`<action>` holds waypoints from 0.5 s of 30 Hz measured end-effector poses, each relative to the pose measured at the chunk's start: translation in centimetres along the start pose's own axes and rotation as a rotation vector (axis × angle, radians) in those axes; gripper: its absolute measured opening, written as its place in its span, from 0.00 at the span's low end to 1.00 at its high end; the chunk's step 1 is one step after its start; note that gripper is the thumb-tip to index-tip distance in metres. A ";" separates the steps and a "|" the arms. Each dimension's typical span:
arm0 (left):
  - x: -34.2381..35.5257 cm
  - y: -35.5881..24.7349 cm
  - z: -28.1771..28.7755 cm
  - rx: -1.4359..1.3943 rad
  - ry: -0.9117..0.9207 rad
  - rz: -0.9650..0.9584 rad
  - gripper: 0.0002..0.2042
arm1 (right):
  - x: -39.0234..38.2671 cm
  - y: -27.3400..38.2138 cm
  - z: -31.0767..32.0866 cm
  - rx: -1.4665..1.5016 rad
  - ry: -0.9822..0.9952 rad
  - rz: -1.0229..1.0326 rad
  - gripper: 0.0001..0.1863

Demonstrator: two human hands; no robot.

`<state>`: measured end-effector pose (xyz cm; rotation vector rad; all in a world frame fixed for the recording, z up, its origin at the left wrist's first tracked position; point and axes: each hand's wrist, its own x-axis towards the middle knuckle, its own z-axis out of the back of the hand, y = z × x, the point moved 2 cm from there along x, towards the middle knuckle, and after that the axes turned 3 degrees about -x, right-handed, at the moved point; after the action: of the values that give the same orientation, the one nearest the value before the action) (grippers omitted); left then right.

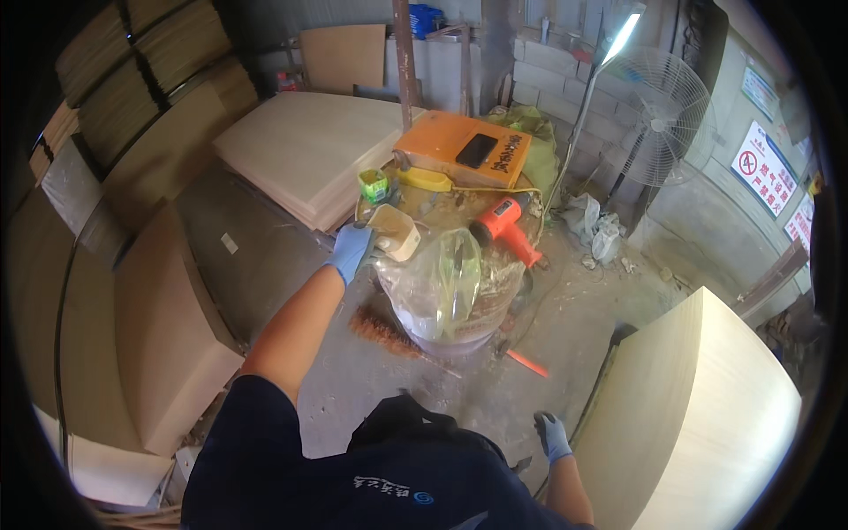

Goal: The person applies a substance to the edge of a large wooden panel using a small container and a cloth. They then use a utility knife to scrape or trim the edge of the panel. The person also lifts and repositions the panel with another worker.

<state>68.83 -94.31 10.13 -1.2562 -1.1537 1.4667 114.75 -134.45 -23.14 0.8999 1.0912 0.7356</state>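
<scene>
My left hand (350, 249), in a blue glove, grips the near left side of a small beige open container (397, 231) above a plastic-covered bucket (450, 309). Around it on the cluttered bucket top are a green packet (375, 185), a yellow tool (426, 179) and a red-orange heat gun (512, 234). My right hand (552, 435), gloved in blue and dark grey, hangs low beside a pale curved board (724, 406), its fingers loosely bent with nothing visible in them.
An orange box (424, 137) with a black phone (477, 150) stands behind the bucket. Wooden sheets (300, 141) lie back left, and curved boards (168, 318) stand at left. A lamp pole (579, 132) and fan (662, 115) are back right. An orange strip (527, 362) lies on the floor.
</scene>
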 end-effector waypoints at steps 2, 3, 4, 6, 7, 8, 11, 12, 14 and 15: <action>6.5 -0.6 -1.6 0.090 0.091 -0.054 0.10 | -0.1 10.1 -3.5 -0.187 -0.045 0.238 0.20; 9.4 -0.2 -2.4 0.057 0.123 0.060 0.10 | -0.4 12.7 -4.9 0.094 0.010 0.150 0.20; 12.8 -0.4 -3.5 0.076 0.151 0.062 0.10 | -0.4 14.5 -5.7 0.184 -0.066 0.084 0.20; 17.4 0.3 -5.5 0.228 0.219 0.065 0.11 | -1.5 14.3 -6.8 0.142 -0.154 0.177 0.18; 18.8 0.5 -6.2 0.101 0.282 0.091 0.11 | -2.2 12.4 -7.9 0.248 -0.324 0.067 0.17; 20.2 0.6 -7.0 0.146 0.337 0.082 0.11 | -3.2 10.6 -8.4 -0.179 -0.438 0.028 0.15; 22.6 -0.3 -10.9 0.326 0.459 -0.035 0.13 | -7.0 3.7 -12.9 0.143 -0.542 -0.577 0.14; 23.0 -1.0 -12.3 0.526 0.516 -0.223 0.14 | -8.5 2.0 -14.7 0.361 -0.494 -0.713 0.14; 23.6 -1.5 -15.3 0.655 0.642 -0.358 0.18 | -10.5 0.9 -17.9 0.188 -0.376 -0.619 0.17; 24.3 -1.6 -16.7 0.723 0.707 -0.363 0.18 | -10.9 1.0 -19.3 0.242 -0.397 -0.608 0.17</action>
<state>82.57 -68.48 5.89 -0.8625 -0.2935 0.9009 93.08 -138.70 -21.49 0.8077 1.0272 -0.0796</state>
